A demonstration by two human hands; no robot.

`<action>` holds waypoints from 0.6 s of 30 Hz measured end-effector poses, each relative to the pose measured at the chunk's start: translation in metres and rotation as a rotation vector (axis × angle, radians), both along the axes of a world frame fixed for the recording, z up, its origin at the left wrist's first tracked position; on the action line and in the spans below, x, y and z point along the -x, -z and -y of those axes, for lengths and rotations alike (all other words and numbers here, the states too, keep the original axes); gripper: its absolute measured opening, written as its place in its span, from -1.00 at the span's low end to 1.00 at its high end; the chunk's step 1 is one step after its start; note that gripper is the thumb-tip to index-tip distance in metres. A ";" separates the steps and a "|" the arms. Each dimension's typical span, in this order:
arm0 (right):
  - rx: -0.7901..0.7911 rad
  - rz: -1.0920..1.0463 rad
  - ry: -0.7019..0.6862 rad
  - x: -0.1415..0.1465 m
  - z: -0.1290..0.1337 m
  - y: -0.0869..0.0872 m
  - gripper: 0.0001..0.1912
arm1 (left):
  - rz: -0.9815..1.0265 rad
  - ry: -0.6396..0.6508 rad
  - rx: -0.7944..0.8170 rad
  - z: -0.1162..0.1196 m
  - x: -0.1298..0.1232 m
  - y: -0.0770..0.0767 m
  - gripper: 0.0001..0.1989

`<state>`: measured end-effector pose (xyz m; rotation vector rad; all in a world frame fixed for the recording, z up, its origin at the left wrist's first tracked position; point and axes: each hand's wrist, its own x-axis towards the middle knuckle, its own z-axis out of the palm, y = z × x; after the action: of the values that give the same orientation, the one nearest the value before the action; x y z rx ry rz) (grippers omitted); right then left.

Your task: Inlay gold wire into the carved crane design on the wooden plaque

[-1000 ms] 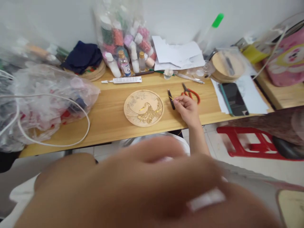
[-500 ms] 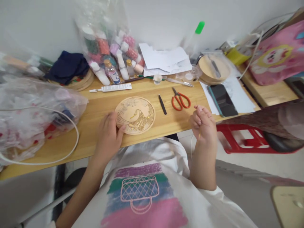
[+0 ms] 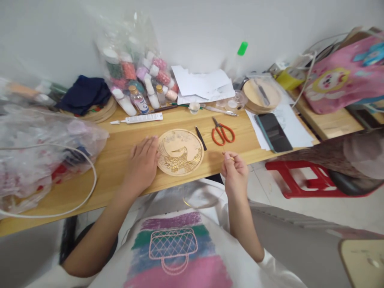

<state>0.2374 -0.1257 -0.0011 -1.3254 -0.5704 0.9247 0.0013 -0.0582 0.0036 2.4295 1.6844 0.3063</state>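
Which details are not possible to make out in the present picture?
All in the head view:
Golden strand, pinched part: covered by fingers of the right hand.
Left hand, palm: turned down, hidden by its back.
White tube, print: too small.
Clear plastic bag: cut off by left edge; contents blurred by wrinkles.
Paper: partly covered by the smartphone.

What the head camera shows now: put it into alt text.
A person's left hand lies at the edge of a round wooden disc with a golden bird design; the right hand pinches something thin and golden. Black tweezers, orange-handled scissors and a phone lie nearby.
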 end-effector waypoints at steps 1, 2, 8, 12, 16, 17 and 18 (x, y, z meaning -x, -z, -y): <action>0.002 0.001 -0.012 0.004 0.001 0.001 -0.57 | 0.003 -0.006 -0.017 0.000 -0.002 -0.001 -0.49; 0.005 0.003 -0.025 0.008 0.001 0.002 -0.57 | 0.008 -0.014 -0.032 0.001 -0.003 -0.001 -0.50; 0.024 0.030 -0.106 0.017 0.004 0.000 -0.59 | 0.103 0.102 -0.017 0.016 0.001 0.005 -0.15; 0.043 0.060 -0.144 0.015 0.006 -0.002 -0.60 | 0.190 0.073 0.014 0.026 -0.004 0.013 0.08; 0.064 0.099 -0.154 0.012 0.004 -0.004 -0.61 | 0.202 0.042 0.065 0.020 -0.015 0.012 0.08; 0.071 0.111 -0.156 0.011 0.002 -0.004 -0.61 | 0.201 0.035 0.076 0.016 -0.018 0.011 0.07; 0.077 0.123 -0.159 0.009 0.000 -0.003 -0.62 | 0.197 0.028 0.082 0.011 -0.019 0.010 0.06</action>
<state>0.2280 -0.1258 0.0023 -1.4290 -0.7502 1.0077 0.0207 -0.0696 -0.0066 2.2795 1.5480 0.4477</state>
